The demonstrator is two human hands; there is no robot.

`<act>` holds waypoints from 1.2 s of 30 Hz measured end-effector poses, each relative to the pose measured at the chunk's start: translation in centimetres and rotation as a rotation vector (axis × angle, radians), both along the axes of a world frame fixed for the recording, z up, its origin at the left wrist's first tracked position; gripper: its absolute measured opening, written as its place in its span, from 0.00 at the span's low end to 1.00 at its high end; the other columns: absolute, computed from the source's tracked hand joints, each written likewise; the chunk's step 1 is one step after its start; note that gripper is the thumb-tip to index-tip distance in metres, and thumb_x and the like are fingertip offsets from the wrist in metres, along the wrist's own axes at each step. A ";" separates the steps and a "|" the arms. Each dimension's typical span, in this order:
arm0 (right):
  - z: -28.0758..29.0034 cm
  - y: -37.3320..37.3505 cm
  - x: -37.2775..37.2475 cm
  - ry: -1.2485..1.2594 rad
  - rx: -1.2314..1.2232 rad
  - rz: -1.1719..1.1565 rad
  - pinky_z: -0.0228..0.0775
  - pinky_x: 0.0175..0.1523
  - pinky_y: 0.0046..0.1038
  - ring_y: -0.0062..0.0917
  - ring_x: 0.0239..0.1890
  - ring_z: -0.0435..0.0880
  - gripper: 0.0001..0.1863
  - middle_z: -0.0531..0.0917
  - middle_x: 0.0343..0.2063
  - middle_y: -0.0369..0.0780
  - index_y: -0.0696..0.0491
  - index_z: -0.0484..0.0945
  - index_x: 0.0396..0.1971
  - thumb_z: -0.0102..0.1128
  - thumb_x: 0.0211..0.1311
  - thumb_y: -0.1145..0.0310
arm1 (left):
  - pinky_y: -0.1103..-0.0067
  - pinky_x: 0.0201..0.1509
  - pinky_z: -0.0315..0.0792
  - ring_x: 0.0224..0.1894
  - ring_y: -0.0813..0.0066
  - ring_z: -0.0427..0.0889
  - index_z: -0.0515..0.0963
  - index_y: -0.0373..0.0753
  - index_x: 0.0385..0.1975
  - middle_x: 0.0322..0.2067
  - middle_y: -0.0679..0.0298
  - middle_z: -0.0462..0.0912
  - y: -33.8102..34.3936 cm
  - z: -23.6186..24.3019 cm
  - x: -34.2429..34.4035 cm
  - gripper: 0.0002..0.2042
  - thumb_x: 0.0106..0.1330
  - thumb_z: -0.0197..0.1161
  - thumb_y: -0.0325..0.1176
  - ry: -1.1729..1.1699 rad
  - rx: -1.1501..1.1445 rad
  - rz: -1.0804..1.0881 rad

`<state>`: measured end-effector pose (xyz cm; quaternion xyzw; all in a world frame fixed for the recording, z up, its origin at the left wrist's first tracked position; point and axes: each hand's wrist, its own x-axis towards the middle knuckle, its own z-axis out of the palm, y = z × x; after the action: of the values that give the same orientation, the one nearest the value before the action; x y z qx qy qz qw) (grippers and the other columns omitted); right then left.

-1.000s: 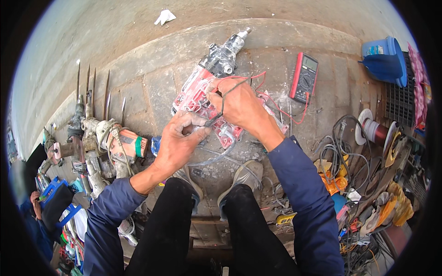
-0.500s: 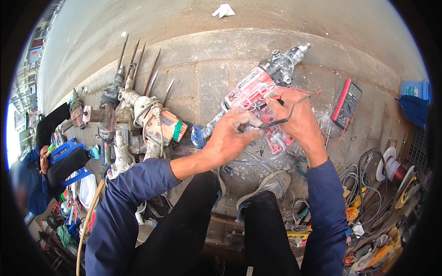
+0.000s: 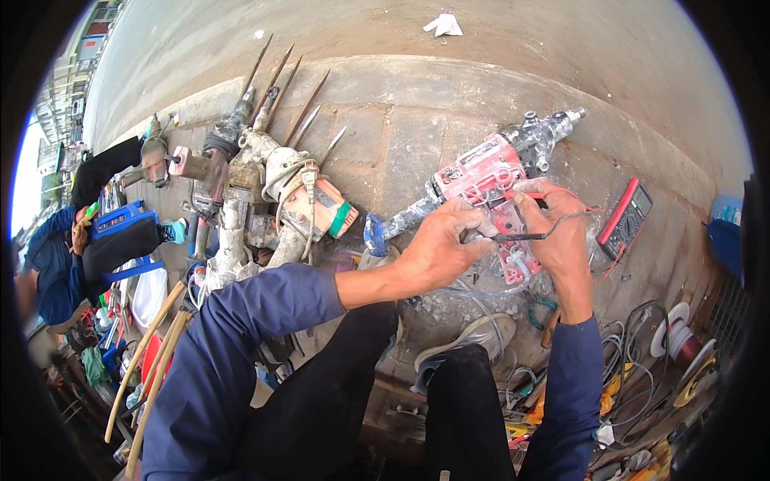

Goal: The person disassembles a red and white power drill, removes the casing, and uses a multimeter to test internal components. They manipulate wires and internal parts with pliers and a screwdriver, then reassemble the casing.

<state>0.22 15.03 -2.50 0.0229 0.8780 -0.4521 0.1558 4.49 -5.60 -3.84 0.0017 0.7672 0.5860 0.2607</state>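
Note:
My left hand (image 3: 445, 247) is closed in a pinch on a black test probe (image 3: 520, 236), its shaft pointing toward my right hand. A small dark piece also shows between those fingers, too hidden to name. My right hand (image 3: 559, 244) is closed just to the right, with a red test lead (image 3: 571, 194) running out over its knuckles; its fingertips are partly hidden. Both hands are above a dusty red and black power tool (image 3: 480, 167) with its housing opened. A red housing piece (image 3: 517, 264) shows below the hands. The red-rimmed multimeter (image 3: 627, 215) lies to the right.
Several dusty demolition hammers (image 3: 241, 192) with long chisels lie at left. Wooden handles (image 3: 160, 353) stand at lower left. Cable coils (image 3: 634, 353) and a wire spool (image 3: 682, 333) lie at right. A seated person (image 3: 60, 264) is at far left, near a blue stool (image 3: 124, 220).
The whole view has shifted, so the tools appear farther right. The black probe now lies more level between my hands, which stay close together over the opened tool.

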 end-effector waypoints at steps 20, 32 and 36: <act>-4.3 -4.5 -6.5 0.147 -0.049 0.384 0.74 0.48 0.47 0.53 0.41 0.83 0.12 0.86 0.34 0.53 0.59 0.85 0.36 0.64 0.64 0.64 | 0.64 0.54 0.75 0.48 0.50 0.78 0.82 0.39 0.39 0.41 0.52 0.76 0.1 -0.7 1.0 0.10 0.60 0.75 0.28 0.107 0.013 0.045; -4.0 -5.5 -6.5 0.143 0.044 0.426 0.72 0.49 0.42 0.48 0.40 0.80 0.11 0.88 0.34 0.48 0.58 0.89 0.35 0.66 0.63 0.66 | 0.68 0.49 0.76 0.43 0.60 0.81 0.85 0.39 0.41 0.39 0.57 0.79 0.1 -1.0 1.0 0.11 0.60 0.77 0.29 0.131 -0.007 0.056; -4.8 -5.9 -6.3 0.173 -0.001 0.447 0.72 0.49 0.42 0.47 0.40 0.79 0.10 0.88 0.33 0.47 0.58 0.89 0.35 0.66 0.63 0.66 | 0.68 0.49 0.76 0.43 0.60 0.81 0.85 0.39 0.41 0.40 0.57 0.79 -0.2 -0.9 1.1 0.11 0.61 0.77 0.29 0.120 -0.003 0.063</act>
<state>-6.13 9.14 -7.26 -0.2108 0.8711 -0.4070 0.1763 5.57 -5.76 -4.77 0.0123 0.7821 0.5916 0.1955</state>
